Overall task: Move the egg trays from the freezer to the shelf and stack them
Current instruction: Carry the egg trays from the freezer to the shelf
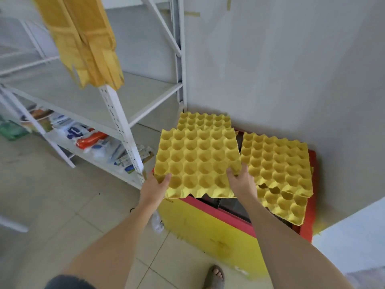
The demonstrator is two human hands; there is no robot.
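I hold a yellow egg tray (198, 161) level above the freezer (210, 230), a yellow chest with a red rim. My left hand (155, 187) grips the tray's near left corner. My right hand (242, 181) grips its near right edge. Behind it another yellow tray (205, 119) lies against the wall. To the right, two more trays (277, 163) overlap on the freezer top. A stack of yellow trays (83, 38) juts over the edge of the white shelf's upper level at top left.
The white metal shelf (123, 130) stands left of the freezer, its middle board (83, 101) bare. Packets and bags (89, 140) fill the lowest board. A grey wall (270, 69) is behind the freezer. My sandalled foot (214, 276) is on the tiled floor.
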